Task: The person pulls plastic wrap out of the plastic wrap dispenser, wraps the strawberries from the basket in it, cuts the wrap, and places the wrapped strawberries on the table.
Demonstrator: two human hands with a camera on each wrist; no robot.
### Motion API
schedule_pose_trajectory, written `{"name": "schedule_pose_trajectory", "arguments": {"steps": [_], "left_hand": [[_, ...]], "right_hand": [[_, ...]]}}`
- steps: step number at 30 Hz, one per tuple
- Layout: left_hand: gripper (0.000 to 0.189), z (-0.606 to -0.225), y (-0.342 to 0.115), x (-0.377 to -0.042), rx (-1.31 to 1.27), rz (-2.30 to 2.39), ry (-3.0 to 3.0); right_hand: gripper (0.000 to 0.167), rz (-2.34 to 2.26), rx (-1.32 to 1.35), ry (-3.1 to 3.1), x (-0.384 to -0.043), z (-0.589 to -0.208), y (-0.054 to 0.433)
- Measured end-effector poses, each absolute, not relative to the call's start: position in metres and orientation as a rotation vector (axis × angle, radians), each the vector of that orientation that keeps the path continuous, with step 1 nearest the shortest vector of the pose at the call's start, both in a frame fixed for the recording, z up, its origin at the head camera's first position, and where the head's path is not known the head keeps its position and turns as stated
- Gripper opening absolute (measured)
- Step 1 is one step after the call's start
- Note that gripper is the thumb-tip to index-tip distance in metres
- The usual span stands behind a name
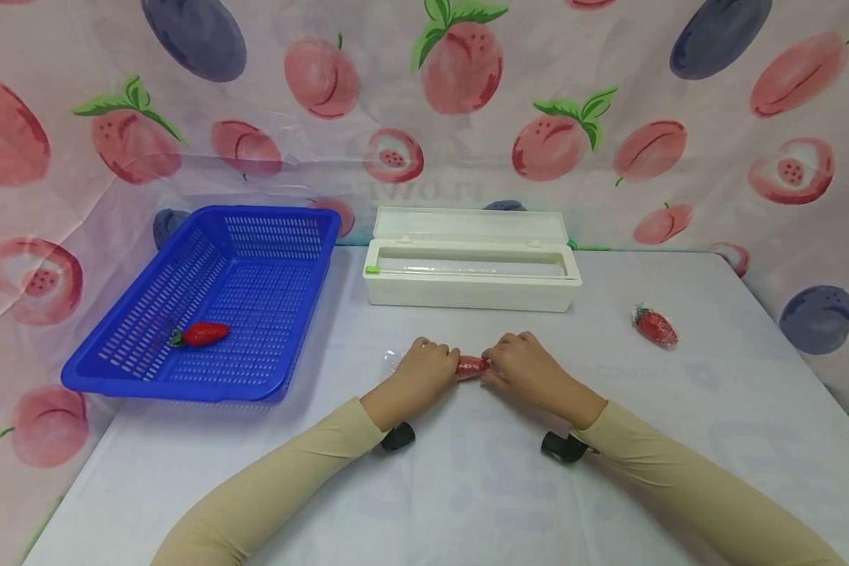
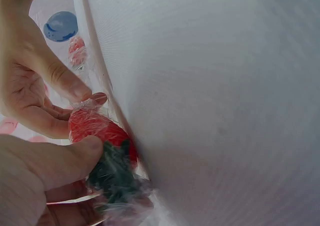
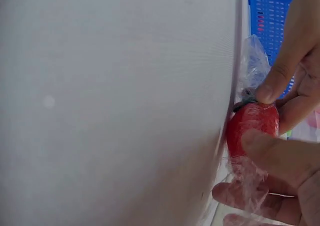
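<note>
Sleeves: beige, nearest to the camera; they slanted from the lower corners toward the middle of the white table.
Held strawberry: it was directly between the left hand and the right hand, wrapped in clear film; whether it touched the table, I could not tell.
Long axis: sideways, from one hand to the other; the leaves were at the left hand, and the narrow tip pointed to the right hand.
Nearer hand: neither one, because both touched the fruit.
Left grip: thumb and fingers pinched the leafy end, and loose film stuck out beyond it.
Right grip: thumb and fingers pinched toward the tip, where gathered film lay across the fingers.
Pose: knuckles were up and both hands were turned inward, so they faced each other.
White box: behind the hands, its lid raised.
Blue basket: at the left, well apart from the hands, with a loose strawberry inside.
Other wrapped strawberry: on the table, beyond the right hand.
</note>
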State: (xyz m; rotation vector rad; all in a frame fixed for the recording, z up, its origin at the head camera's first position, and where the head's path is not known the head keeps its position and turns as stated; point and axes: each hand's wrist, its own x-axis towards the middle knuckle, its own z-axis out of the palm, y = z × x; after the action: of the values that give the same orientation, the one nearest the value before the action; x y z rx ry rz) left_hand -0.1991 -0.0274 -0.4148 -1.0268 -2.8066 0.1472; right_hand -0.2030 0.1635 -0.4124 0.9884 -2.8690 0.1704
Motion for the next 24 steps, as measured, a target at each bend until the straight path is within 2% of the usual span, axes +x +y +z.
{"name": "schedule_pose_trajectory", "arguments": {"steps": [6,14,24], "left_hand": [[0.033,-0.4124,-0.0272,-0.1982,-0.999,0.183,-2.825],[0.037,-0.4134,-0.0278,-0.1989,-0.955,0.222,-2.776],[0.019,-0.4150,-0.0284,-0.2025,-0.972,0.254,-2.642]], "right_hand": [[0.018,0.066,0.943,-2.869,-0.2039,-0.4134,0.1625],[0.019,0.003,0.907,-2.868,-0.2033,-0.4125,0.1610],[0.026,0.052,0.946,-2.734,-0.2063,-0.4137,0.1609]]}}
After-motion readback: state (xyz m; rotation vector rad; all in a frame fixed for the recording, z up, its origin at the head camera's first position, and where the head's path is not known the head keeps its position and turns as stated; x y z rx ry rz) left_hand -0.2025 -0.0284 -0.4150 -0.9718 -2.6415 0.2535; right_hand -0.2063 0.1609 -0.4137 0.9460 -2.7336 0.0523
